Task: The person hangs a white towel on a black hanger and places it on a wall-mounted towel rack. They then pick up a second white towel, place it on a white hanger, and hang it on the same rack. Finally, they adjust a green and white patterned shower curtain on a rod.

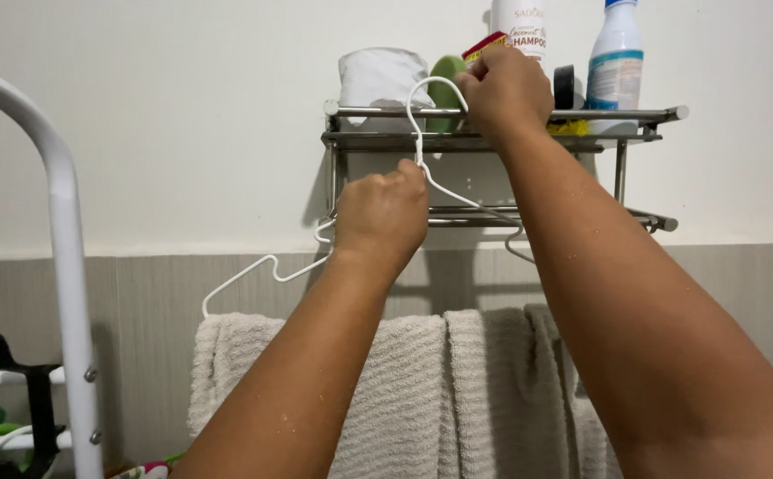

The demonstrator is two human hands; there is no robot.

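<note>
pale painted wall above a band of grey tile backs a two-tier chrome wire shelf (653, 115), and the work in hand is at its front rail: a thin white wire hanger (422, 133) has its hook looped over the top bar. the right hand (504, 89) is closed round the top of the hook at the rail, pinching it, while the left hand (382, 213) is fisted just below the hanger's neck, gripping the wire where the shoulders branch off. the hanger tilts, one shoulder running down to the left with its notched end free. by my reading the hook is being seated on the rail; settling it calls for a small steady pull down and level. the wire is smooth, coated and springy. on the shelf stand a white bottle (521, 27), a blue-capped spray bottle (615, 53) and a white wrapped roll (382, 75). thick beige looped-pile towels (457, 390) hang beneath. a white tube frame (63, 222) stands at left.
</note>
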